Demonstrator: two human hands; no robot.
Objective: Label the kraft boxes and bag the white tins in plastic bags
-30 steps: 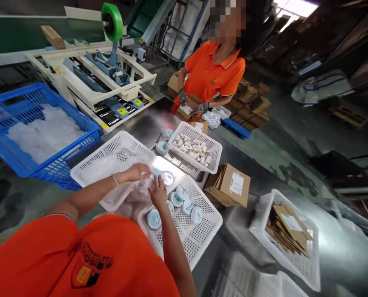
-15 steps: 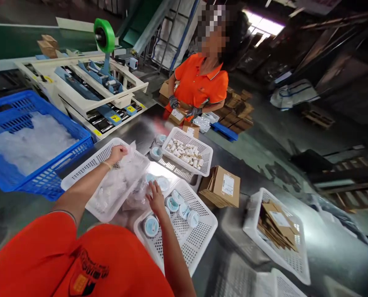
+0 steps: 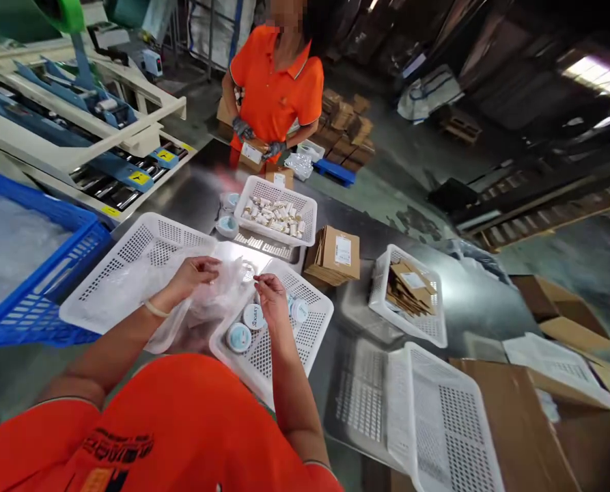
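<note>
On the steel table (image 3: 217, 198), a blue crate (image 3: 43, 273) of clear plastic sits at the left edge, beside a white basket (image 3: 125, 253) holding clear bags. A smaller basket (image 3: 309, 328) near the body holds round white jars (image 3: 239, 337); bare table lies open to its right. Between these two baskets both hands pinch one clear bag (image 3: 217, 290), its long axis running left to right: left hand (image 3: 195, 273) closed on its left side, right hand (image 3: 274, 301) closed on its mouth edge.
</note>
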